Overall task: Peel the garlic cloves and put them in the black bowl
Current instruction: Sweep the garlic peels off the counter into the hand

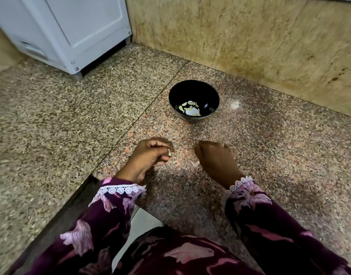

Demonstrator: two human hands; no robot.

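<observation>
Left hand [148, 155] pinches small garlic piece [169, 152] above table [270, 155]. Right hand [216, 157] blurred, grasp unclear. Black bowl [194, 100], far centre, holds peeled cloves [189, 105]. Next, likely: carry piece forward to bowl.

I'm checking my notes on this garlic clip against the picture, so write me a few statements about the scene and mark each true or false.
1. The black bowl already holds some pale garlic pieces. True.
2. The left hand pinches a small pale piece of garlic. True.
3. The right hand is reaching into the bowl. False: it is low over the counter, short of the bowl.
4. The bowl stands on a wooden board. False: it stands directly on the speckled stone counter.
5. A white appliance stands at the far left. True.
</observation>
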